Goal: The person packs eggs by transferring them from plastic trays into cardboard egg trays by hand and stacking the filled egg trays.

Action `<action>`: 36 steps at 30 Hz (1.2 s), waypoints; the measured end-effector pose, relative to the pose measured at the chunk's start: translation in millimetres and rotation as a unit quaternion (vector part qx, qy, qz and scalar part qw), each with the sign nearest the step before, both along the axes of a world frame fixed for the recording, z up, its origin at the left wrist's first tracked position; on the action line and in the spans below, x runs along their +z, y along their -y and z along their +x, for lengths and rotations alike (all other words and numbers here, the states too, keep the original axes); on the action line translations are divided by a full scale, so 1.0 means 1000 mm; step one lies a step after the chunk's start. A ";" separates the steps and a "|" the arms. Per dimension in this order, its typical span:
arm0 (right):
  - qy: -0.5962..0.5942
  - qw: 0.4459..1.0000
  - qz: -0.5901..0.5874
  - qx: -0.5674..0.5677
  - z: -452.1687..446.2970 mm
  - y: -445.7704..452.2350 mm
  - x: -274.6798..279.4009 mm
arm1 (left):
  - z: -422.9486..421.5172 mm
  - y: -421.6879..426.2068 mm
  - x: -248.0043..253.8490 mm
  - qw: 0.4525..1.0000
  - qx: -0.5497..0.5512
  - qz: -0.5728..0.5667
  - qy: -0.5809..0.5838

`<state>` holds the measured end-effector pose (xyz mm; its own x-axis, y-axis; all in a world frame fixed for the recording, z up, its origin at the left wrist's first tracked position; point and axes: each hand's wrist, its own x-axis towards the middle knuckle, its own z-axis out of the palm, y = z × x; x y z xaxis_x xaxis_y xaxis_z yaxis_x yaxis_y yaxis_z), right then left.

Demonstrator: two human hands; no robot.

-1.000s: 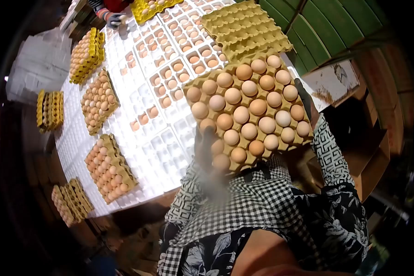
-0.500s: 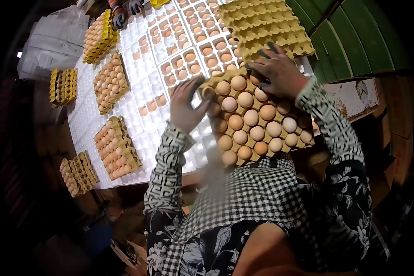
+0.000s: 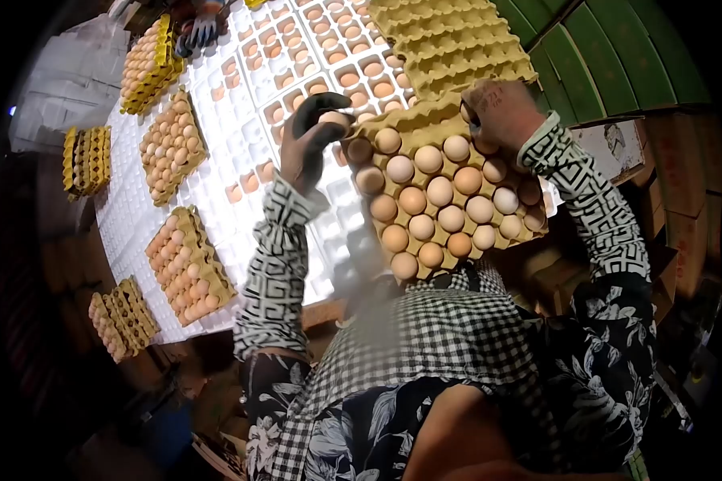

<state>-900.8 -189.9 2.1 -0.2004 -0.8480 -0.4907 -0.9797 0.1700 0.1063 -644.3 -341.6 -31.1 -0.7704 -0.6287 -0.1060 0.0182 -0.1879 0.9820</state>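
Eggs [image 3: 440,191] fill most of the card tray [image 3: 429,120] in the head view, and the tray now sits at the near edge of the table [image 3: 322,314], just in front of our checked apron [image 3: 441,317]. What bears its underside we cannot see. A second ago both hands had the tray by its sides, and its far row was full; now cups in the middle of that row are bare, so we judge the work has passed from carrying the tray to lifting eggs out of it.

Our left hand [image 3: 305,148] is off the tray's far left corner, above the white trays [image 3: 233,152], with thumb and fingers closed round one egg [image 3: 334,120]. Half a second ago its fingers were spread, with no egg clearly in them. Our right hand [image 3: 501,116] is bent down over the tray's far right corner; its fingertips are hidden, so we cannot tell whether they are clamped on an egg.

Just beyond the tray lies the card stack [image 3: 453,48], beside the right hand. Across the table, a co-worker's gloved hand [image 3: 204,30] rests over the white trays.
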 end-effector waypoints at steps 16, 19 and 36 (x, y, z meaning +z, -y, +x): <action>0.038 0.969 -0.194 0.149 0.063 -0.022 -0.023 | 0.014 -0.013 0.010 0.994 -0.058 0.083 -0.048; 0.029 0.944 -0.260 0.203 0.064 -0.019 -0.034 | 0.004 -0.034 0.017 0.976 -0.065 -0.167 0.121; 0.721 0.602 -0.209 -0.274 0.145 0.095 -0.013 | 0.192 0.063 -0.058 0.832 0.270 -0.350 0.335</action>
<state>-755.6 -285.3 -10.6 -0.1275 -0.9582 -0.2560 0.2123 0.2258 -0.9508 -452.2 -404.9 -88.7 -0.2715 -0.9524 0.1390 -0.6818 0.2922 0.6707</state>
